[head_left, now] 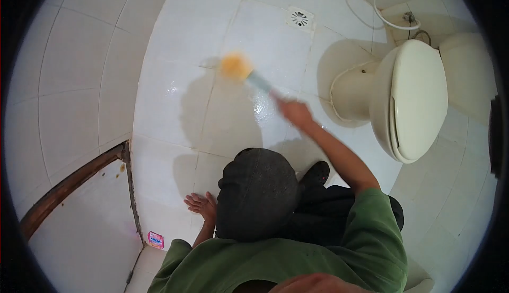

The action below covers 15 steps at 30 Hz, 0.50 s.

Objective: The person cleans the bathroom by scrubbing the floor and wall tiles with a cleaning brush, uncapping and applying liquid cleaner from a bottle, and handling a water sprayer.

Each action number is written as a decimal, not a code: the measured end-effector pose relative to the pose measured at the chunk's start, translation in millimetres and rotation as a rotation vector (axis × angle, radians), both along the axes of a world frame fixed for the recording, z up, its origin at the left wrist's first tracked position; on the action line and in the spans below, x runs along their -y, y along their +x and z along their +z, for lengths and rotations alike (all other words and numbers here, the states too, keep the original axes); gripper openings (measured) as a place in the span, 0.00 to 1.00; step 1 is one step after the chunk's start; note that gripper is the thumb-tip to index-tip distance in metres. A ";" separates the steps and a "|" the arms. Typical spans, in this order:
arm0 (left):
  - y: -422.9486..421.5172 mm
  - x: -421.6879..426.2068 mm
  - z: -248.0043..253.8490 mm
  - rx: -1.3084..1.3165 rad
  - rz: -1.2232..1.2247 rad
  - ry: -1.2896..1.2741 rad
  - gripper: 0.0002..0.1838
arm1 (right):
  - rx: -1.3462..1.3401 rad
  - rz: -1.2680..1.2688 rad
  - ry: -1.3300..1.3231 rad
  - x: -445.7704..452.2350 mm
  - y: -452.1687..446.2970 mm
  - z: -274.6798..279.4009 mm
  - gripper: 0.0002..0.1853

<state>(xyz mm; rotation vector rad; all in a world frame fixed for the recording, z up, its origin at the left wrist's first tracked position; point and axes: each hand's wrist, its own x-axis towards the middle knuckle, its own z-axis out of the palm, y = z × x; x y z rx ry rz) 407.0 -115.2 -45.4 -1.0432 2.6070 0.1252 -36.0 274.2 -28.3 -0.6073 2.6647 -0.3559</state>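
Observation:
My right hand (297,114) is closed around the handle of a scrub brush (260,82). The brush has a blue-green handle and a yellow-orange head, which is smeared by motion. Its head is over the white tiled floor (265,33), but I cannot tell whether it touches the tiles. Wet, shiny patches show on the floor near the handle. Low on the left, my left hand (200,205) has its fingers spread, palm toward the floor, with nothing in it. A dark cap and a green shirt hide part of the floor between the hands.
A cream toilet (419,102) with its lid down stands at the right. Behind it hangs a white hose (377,1). A floor drain (300,19) lies at the far side. A pink packet (156,239) rests by the worn door frame (74,187) at lower left.

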 end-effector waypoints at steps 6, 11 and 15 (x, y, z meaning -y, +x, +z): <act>-64.7 2.4 -10.9 -0.241 -0.231 -0.046 0.44 | -0.062 -0.306 0.193 -49.2 -87.7 92.0 0.29; -227.6 -38.0 1.6 -0.325 -0.465 0.059 0.44 | 0.212 0.168 0.226 2.8 3.9 123.5 0.36; -333.9 -89.2 66.3 -0.302 -0.685 0.210 0.39 | 0.045 -0.427 0.125 -62.3 -44.4 93.5 0.34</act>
